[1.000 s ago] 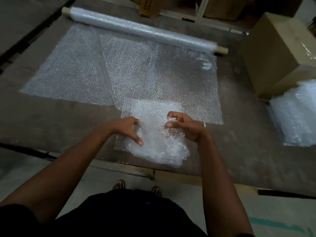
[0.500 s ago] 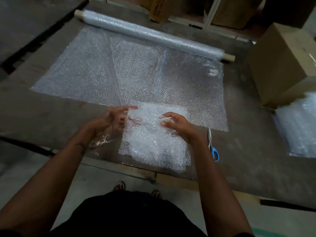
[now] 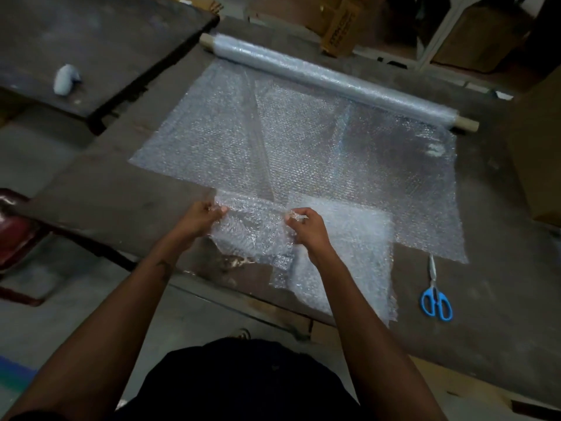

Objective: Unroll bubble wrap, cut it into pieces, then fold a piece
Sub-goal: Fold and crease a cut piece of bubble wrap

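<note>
Both hands grasp one cut piece of bubble wrap point(image 3: 252, 235) by its far edge — the left hand point(image 3: 198, 220) pinches one corner, the right hand point(image 3: 305, 229) the other — with the piece lifted at the near edge of the surface point(image 3: 106, 202). Just beside it lies a folded stack of pieces point(image 3: 349, 253). Beyond, the unrolled sheet point(image 3: 303, 141) runs back to the roll point(image 3: 334, 83). Blue-handled scissors point(image 3: 435, 296) lie to the right.

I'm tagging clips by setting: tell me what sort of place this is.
Probably a warehouse or packing area: cardboard boxes stacked at the back, a long bubble wrap roll on a worn worktable, and bare concrete floor.
</note>
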